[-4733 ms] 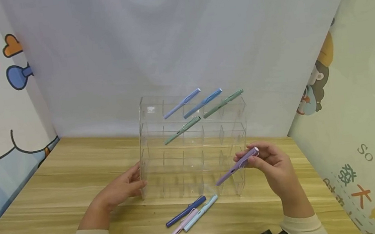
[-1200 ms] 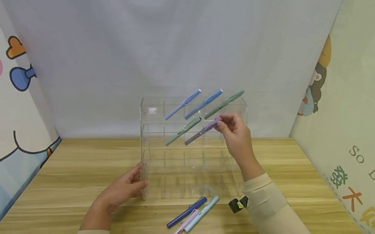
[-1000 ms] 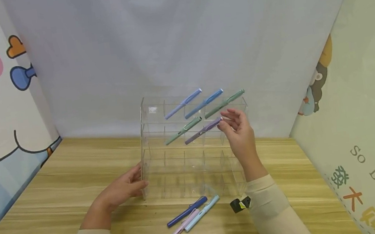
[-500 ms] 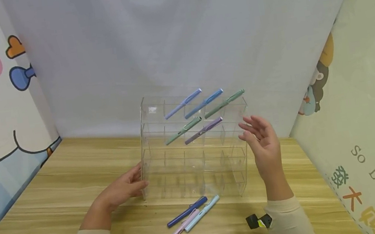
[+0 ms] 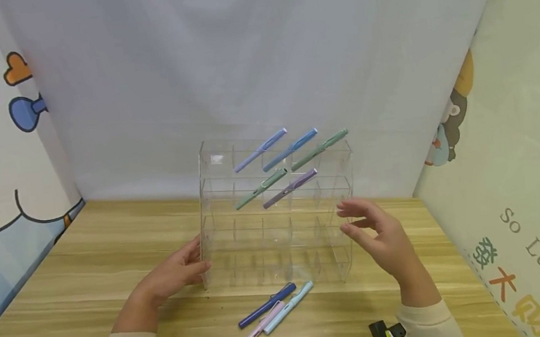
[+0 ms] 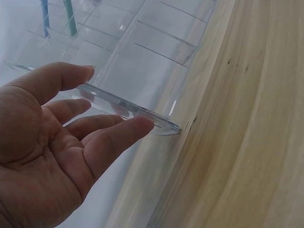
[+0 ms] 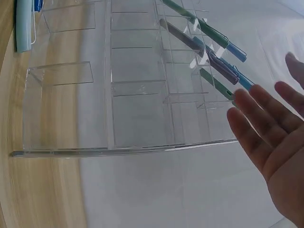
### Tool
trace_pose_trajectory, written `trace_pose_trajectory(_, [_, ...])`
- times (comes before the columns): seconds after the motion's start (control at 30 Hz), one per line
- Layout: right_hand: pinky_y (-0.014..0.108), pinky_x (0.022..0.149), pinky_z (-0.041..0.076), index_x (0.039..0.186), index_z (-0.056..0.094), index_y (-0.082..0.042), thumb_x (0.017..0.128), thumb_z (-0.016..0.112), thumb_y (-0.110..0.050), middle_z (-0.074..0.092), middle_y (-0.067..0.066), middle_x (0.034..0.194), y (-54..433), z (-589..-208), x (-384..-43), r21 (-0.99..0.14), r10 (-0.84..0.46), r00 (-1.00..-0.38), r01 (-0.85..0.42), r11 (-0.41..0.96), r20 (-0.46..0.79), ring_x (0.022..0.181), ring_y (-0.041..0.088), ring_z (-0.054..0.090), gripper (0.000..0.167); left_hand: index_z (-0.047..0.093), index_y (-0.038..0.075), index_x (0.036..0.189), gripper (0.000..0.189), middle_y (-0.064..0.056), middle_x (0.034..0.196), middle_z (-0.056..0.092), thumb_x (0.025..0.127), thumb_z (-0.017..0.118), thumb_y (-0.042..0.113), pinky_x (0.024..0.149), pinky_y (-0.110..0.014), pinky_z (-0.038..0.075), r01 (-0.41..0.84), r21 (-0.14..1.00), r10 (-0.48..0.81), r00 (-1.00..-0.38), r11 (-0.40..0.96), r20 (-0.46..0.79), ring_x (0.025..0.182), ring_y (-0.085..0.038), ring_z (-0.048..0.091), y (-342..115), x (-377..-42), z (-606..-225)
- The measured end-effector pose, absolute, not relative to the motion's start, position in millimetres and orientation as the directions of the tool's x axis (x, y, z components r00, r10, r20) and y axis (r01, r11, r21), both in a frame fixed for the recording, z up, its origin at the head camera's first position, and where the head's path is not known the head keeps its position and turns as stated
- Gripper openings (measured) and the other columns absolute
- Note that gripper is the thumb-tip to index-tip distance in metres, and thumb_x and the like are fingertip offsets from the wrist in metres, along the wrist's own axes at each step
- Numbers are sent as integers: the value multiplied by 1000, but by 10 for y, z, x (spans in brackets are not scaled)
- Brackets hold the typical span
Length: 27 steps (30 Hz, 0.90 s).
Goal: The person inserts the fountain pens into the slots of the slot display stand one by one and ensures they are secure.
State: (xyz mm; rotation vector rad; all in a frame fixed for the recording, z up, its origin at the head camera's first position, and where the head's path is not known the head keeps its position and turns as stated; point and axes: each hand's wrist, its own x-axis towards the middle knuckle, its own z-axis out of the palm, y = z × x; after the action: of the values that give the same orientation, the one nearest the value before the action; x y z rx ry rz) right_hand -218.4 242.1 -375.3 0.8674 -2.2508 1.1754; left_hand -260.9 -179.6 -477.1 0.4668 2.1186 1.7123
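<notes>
A clear acrylic display rack (image 5: 278,230) with stepped, divided rows stands on the table. My left hand (image 5: 177,272) holds its left side edge; in the left wrist view the thumb (image 6: 71,76) lies on one side of the panel and the fingertips on the other. My right hand (image 5: 383,236), holding nothing, hovers by the rack's right side with fingers spread. Across the top row lean a periwinkle pen (image 5: 261,150), a blue pen (image 5: 291,149) and a green pen (image 5: 320,149). One row lower rest a second green pen (image 5: 261,188) and a purple pen (image 5: 290,188).
In front of the rack on the wooden table (image 5: 63,309) lie a dark blue pen (image 5: 267,305), a pink pen (image 5: 256,331) and a light blue pen (image 5: 289,308), close together. A pale curtain (image 5: 244,52) hangs behind. Printed panels (image 5: 530,157) flank both sides.
My right hand carried the purple pen up to the second row, let it go beside the green pen, then drew back right and down. The left hand stays on the rack.
</notes>
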Motion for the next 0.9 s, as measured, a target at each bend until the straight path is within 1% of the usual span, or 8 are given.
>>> trace_pose_trajectory(0.07, [31,86,57,130,59,-6,88,70,2,67,10,120,2411,-3767,-2170,-504,-398,-693,-715,484,601,107,18,66,44,5,19,160,77,-22,160,24,101,56,21,100,-46,50,25,979,479,-875,203,-77,138,-42,38,-1795,-2610,-4766])
trace_pose_trajectory(0.17, [36,88,57,129,60,-10,90,72,-14,68,3,121,2337,-3784,-2130,-439,-489,-712,-699,564,504,107,17,66,41,5,20,160,79,-23,160,24,101,57,25,100,-46,50,28,979,479,-875,202,-74,138,-42,39,-1799,-2618,-4765])
trace_pose_trajectory(0.3, [35,90,56,128,62,-17,91,70,-35,66,-3,125,2172,-3819,-2064,-356,-550,-750,-660,662,367,110,15,64,42,5,20,160,81,-23,160,24,100,59,27,100,-46,50,27,979,480,-874,202,-75,138,-43,38,-1808,-2621,-4780])
trace_pose_trajectory(0.4, [34,90,55,125,64,-18,91,68,-43,67,-5,122,2072,-3867,-2054,-321,-592,-743,-669,671,312,108,13,64,42,5,20,160,79,-23,159,25,101,57,23,100,-46,50,25,979,479,-874,202,-77,138,-43,39,-1802,-2616,-4780])
trace_pose_trajectory(0.5, [34,89,55,122,65,-17,90,68,-44,69,-6,117,2010,-3919,-2071,-300,-633,-714,-700,648,297,105,11,65,41,5,19,160,78,-24,159,24,101,56,21,101,-48,49,26,979,481,-873,201,-75,139,-43,37,-1794,-2614,-4771])
trace_pose_trajectory(0.6, [34,89,55,120,67,-16,89,71,-39,69,-6,113,1959,-3972,-2090,-301,-659,-700,-714,632,275,101,10,64,38,5,18,160,78,-24,159,23,101,56,21,101,-49,49,26,979,481,-873,200,-75,139,-44,37,-1790,-2614,-4763])
trace_pose_trajectory(0.7, [34,87,55,117,68,-17,89,72,-36,70,-6,111,1905,-4038,-2099,-273,-669,-709,-704,655,222,99,9,64,34,5,18,160,77,-24,159,23,101,55,20,101,-49,49,22,979,477,-875,201,-78,138,-44,38,-1788,-2611,-4760])
trace_pose_trajectory(0.9, [34,85,56,113,71,-17,88,73,-37,70,-7,110,1807,-4146,-2086,-136,-648,-752,-660,739,122,100,12,66,32,4,17,160,77,-23,160,22,102,55,18,102,-50,48,14,981,480,-874,191,-81,139,-43,37,-1789,-2614,-4765])
